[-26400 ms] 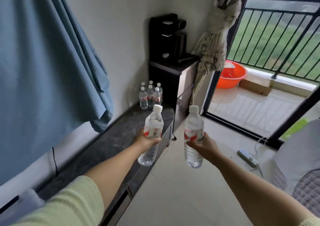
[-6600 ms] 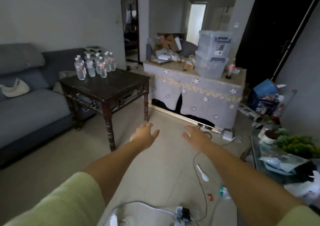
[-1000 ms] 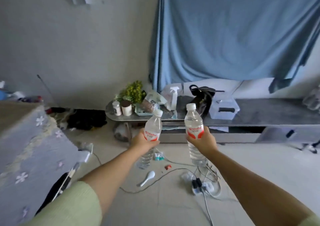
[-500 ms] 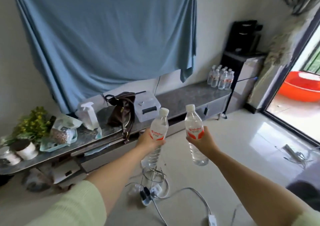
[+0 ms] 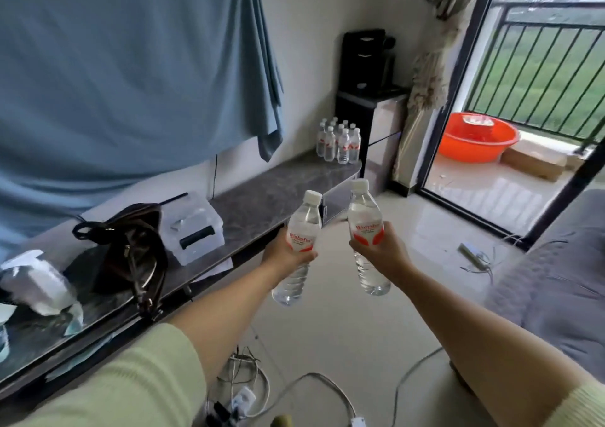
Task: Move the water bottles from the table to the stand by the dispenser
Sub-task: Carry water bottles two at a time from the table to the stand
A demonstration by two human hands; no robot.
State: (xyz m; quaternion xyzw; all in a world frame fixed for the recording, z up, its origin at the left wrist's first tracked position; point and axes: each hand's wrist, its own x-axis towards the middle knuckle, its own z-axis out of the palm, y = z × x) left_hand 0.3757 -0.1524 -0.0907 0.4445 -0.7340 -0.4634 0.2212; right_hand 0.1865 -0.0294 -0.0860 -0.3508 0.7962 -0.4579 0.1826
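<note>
Bottles stood clustered (image 5: 339, 141) on the far stand (image 5: 271, 194); the left hand (image 5: 284, 256) and right hand (image 5: 384, 253) each gripped one upright, fingers wrapped round.

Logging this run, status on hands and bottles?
Left hand grips a bottle, right hand another. Stand ahead. Cables underfoot.

Clear plastic bottles (image 5: 366, 230), glossy marbled stand (image 5: 278, 194), matt blue cloth (image 5: 131, 66)
</note>
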